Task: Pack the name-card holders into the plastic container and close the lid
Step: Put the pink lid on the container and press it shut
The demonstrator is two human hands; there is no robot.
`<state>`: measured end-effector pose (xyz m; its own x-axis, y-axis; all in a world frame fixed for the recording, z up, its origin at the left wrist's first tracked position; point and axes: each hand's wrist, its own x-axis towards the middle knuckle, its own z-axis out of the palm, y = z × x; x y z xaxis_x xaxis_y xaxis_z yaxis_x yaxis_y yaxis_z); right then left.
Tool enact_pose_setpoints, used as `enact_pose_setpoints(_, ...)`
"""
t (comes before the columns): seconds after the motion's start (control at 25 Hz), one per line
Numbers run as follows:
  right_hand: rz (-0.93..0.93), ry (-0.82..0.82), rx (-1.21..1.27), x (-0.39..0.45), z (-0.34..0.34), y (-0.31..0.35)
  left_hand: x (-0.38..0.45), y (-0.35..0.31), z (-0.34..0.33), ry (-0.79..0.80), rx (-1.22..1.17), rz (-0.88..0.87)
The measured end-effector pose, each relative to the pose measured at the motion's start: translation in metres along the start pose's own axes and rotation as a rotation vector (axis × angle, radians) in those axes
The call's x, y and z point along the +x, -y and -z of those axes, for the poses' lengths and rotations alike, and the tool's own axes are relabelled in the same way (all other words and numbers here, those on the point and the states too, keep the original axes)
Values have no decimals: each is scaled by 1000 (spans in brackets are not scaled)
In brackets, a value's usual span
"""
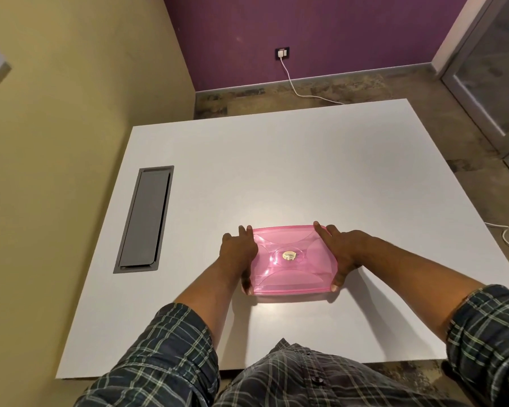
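Note:
A pink translucent plastic container (291, 276) lies on the white table (276, 171), near its front edge, with its lid on top and a small gold sticker at the lid's centre. My left hand (238, 254) grips the container's left side, thumb at the near left corner. On the right side, my right hand (340, 254) holds it with the thumb at the near right corner and fingers stretched along the far edge. No name-card holders show; what is inside the container cannot be made out.
A grey cable hatch (144, 220) is set into the table at the left. A white cable (294, 83) runs from a wall socket across the floor behind the table. A yellow wall stands close on the left.

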<state>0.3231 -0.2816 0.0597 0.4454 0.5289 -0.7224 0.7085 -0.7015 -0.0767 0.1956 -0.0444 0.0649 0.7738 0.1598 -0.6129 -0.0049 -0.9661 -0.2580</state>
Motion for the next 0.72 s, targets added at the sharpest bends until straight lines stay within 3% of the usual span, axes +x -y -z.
enact_pose_setpoints(0.24,21,-2,-14,-3,3,0,-4,6,-11,1,-113,10)
enact_pose_setpoints(0.72,19,-115,-148,-2,-5,0,7,0,-8,-91,83,-38)
